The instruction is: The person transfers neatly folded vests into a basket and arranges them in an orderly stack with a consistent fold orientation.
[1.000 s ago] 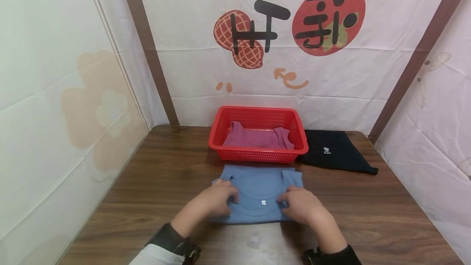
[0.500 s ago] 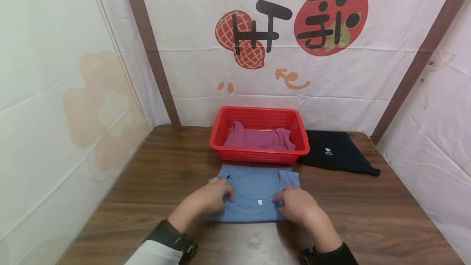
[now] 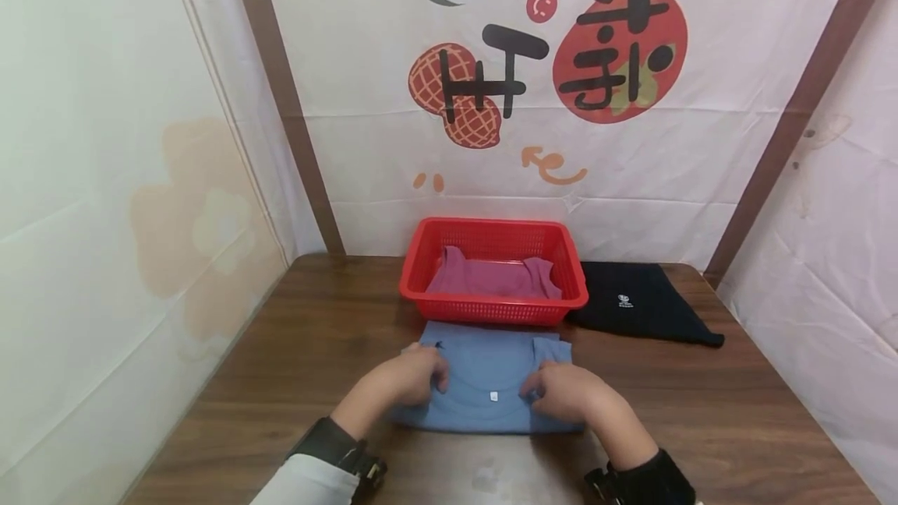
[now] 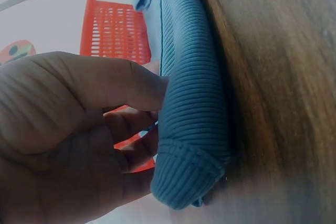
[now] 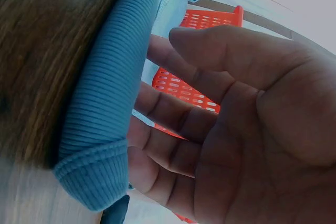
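A blue ribbed tank top (image 3: pixel 484 369), folded into a flat rectangle, lies on the table with its round neckline and small white label facing up. My left hand (image 3: pixel 412 376) rests on its left part, fingertips on the cloth. In the left wrist view the thumb (image 4: pixel 134 85) meets the cloth just behind the thick ribbed fold at the near edge. On the right part, my right hand (image 3: pixel 567 392) touches the top with loosely bent fingers. The right wrist view has its thumb (image 5: pixel 210 45) held off the fabric and the fingers (image 5: pixel 173 114) reaching onto it.
Directly behind the tank top stands a red plastic basket (image 3: pixel 494 310), with a folded pink garment (image 3: pixel 491 279) inside. A black cloth (image 3: pixel 631 302) with a small white print lies beside it on the right. White printed curtains (image 3: pixel 393 232) surround the wooden table (image 3: pixel 302 349).
The head view has tilted up a little, so the scene sits lower. The tank top shifted slightly left under both hands, which keep nearly the same pose on it.
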`<state>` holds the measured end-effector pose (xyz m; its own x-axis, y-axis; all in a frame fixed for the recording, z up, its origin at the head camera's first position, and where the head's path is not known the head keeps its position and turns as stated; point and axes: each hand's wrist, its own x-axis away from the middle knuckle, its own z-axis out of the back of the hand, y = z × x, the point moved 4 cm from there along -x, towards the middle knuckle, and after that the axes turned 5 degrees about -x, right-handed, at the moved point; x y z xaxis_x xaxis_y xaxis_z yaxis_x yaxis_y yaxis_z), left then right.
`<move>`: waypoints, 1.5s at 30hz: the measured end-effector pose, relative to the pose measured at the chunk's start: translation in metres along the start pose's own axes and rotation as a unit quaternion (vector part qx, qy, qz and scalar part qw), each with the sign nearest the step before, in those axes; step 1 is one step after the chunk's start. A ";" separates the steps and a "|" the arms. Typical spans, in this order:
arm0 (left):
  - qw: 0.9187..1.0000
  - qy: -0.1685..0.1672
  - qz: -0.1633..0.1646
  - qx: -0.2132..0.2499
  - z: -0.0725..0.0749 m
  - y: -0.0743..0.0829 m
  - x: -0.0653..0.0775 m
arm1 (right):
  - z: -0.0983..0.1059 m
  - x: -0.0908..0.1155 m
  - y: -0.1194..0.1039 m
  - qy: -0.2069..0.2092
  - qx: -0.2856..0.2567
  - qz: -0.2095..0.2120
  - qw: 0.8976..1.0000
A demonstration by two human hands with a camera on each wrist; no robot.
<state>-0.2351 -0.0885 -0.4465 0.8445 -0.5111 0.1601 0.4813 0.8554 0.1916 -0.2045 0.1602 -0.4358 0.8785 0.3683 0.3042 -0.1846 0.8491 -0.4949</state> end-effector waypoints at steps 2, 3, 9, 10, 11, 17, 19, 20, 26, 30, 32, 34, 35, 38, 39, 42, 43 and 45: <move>1.000 0.002 0.004 0.012 -0.001 -0.001 0.000 | 0.000 -0.002 0.001 -0.009 0.000 -0.003 1.000; 1.000 0.000 0.008 0.019 0.000 -0.002 0.000 | 0.001 -0.002 0.001 -0.015 -0.002 -0.005 1.000; 0.994 -0.003 0.029 0.102 0.004 -0.010 -0.003 | 0.008 -0.008 0.005 -0.031 -0.022 -0.006 0.999; 0.992 0.006 0.028 0.120 0.005 -0.013 -0.004 | 0.010 -0.008 0.007 -0.023 -0.025 -0.002 0.999; 0.990 0.020 0.025 0.135 0.005 -0.016 -0.004 | 0.012 -0.009 0.010 -0.013 -0.028 -0.002 1.000; 0.974 0.160 0.085 0.139 0.006 -0.042 -0.005 | 0.030 -0.010 0.028 0.115 -0.017 -0.024 0.993; 0.963 0.195 0.137 0.124 0.006 -0.051 -0.005 | 0.037 -0.010 0.035 0.151 -0.016 -0.048 0.987; 0.958 0.205 0.161 0.121 0.006 -0.056 -0.005 | 0.040 -0.010 0.038 0.165 -0.018 -0.060 0.984; 0.940 0.183 0.237 0.162 -0.006 -0.069 -0.002 | 0.038 -0.008 0.057 0.210 -0.019 -0.120 0.970; 0.936 0.164 0.255 0.176 -0.020 -0.074 0.006 | 0.023 -0.007 0.066 0.198 -0.018 -0.154 0.968; 0.937 0.160 0.255 0.180 -0.027 -0.077 0.013 | 0.013 -0.008 0.067 0.185 -0.021 -0.169 0.968; 0.939 0.159 0.247 0.180 -0.033 -0.078 0.019 | 0.004 -0.007 0.067 0.170 -0.022 -0.180 0.968; 0.941 0.160 0.240 0.178 -0.036 -0.078 0.021 | 0.001 -0.007 0.067 0.166 -0.023 -0.183 0.969; 0.943 0.164 0.231 0.174 -0.041 -0.078 0.023 | -0.004 -0.005 0.068 0.160 -0.026 -0.182 0.970; 0.944 0.167 0.226 0.174 -0.041 -0.078 0.022 | -0.004 -0.005 0.068 0.161 -0.027 -0.180 0.970; 0.945 0.173 0.217 0.173 -0.038 -0.077 0.016 | 0.001 -0.009 0.069 0.169 -0.031 -0.170 0.970; 0.946 0.173 0.215 0.172 -0.036 -0.077 0.013 | 0.003 -0.011 0.069 0.170 -0.032 -0.166 0.971; 0.947 0.174 0.211 0.169 -0.031 -0.078 0.008 | 0.007 -0.017 0.068 0.172 -0.035 -0.158 0.972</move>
<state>-0.2583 -0.1563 -0.4906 0.9994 -0.0207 -0.0269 0.0313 0.8709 0.4904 -0.2354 0.2143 -0.4691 0.9839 -0.0653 0.1663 0.1386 0.8666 -0.4795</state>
